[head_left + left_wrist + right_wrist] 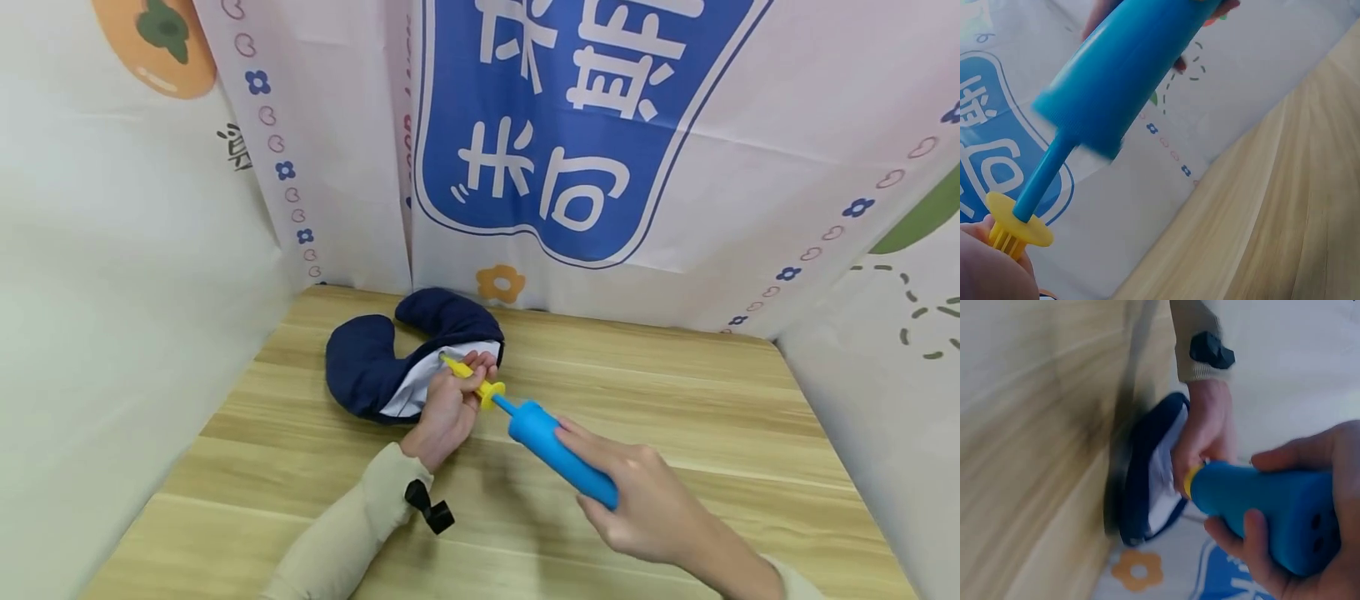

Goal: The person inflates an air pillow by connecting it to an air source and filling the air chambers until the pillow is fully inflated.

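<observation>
A blue hand pump [564, 454] with a yellow nozzle end [492, 393] points up and left in the head view. My right hand [648, 504] grips its blue barrel, fingers and thumb around it in the right wrist view. With my left hand [450, 408] I hold the yellow end between curled fingers. Its tip reaches the pale lining of a navy U-shaped neck pillow [360, 367], whose cover lies open along the outer edge. Whether the tip sits in a valve is too small to tell. A thin blue rod [1044, 175] shows between the yellow flange and the barrel.
The pillow lies on a wood-grain table [660, 400] near its back edge. A printed cloth backdrop [360, 167] with a blue sign rises behind it, and white side walls [112, 292] stand left and right. A black strap [429, 506] is on my left wrist.
</observation>
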`<action>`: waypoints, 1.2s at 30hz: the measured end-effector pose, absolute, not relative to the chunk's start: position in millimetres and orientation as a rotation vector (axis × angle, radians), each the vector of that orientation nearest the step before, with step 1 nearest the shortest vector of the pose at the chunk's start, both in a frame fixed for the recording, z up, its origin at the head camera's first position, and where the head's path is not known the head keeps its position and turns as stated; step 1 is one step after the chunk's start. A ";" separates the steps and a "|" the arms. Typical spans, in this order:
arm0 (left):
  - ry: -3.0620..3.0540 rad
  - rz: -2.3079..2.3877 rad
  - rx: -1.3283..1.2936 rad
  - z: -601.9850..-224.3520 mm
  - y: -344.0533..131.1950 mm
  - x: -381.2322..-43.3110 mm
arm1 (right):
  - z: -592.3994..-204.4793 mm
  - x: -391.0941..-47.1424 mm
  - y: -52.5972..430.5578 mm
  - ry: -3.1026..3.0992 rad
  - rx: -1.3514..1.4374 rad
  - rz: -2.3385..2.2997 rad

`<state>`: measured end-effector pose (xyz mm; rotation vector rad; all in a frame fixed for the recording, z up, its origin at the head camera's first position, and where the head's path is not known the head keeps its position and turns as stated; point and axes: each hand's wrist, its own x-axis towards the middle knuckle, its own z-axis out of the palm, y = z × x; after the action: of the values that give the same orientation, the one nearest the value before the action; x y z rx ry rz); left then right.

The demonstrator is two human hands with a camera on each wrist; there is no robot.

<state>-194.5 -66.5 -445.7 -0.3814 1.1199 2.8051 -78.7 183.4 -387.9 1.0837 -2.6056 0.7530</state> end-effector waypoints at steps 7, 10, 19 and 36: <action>1.111 2.809 -0.417 -445.0 -73.4 -197.3 | -351.6 -41.5 219.6 -2.811 0.978 0.678; 1.136 2.800 -0.435 -447.0 -72.5 -195.3 | -346.4 -34.7 216.2 -2.810 0.930 0.659; 1.197 2.793 -0.449 -452.4 -69.5 -179.3 | -391.4 -67.7 156.6 -2.575 1.027 0.748; 1.121 2.801 -0.443 -452.3 -87.1 -189.9 | -361.7 -47.0 201.7 -2.697 1.150 0.675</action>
<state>-189.9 -87.1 -452.3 -0.4429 1.1206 2.8011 -47.0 201.7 -361.7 1.1500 -2.6968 0.6750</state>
